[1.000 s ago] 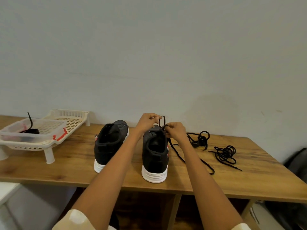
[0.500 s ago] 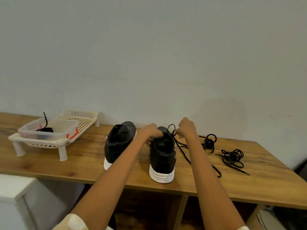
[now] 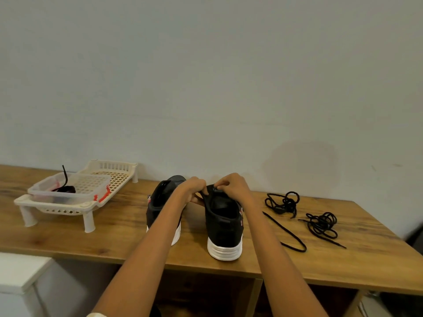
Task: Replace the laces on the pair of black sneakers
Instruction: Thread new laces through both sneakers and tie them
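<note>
Pinching the right sneaker [image 3: 225,221] tongue, both hands [image 3: 215,187] — wooden table [image 3: 114,239], pale wall [image 3: 206,76].

Both of your forearms are bare from the elbow down to your left hand [image 3: 191,188] and your right hand [image 3: 233,187], with no watch, ring or bracelet showing on either. At the bottom edge of the view, a cream-coloured sleeve cuff [image 3: 97,314] shows on your left arm. Your right arm's sleeve is out of frame.
</note>
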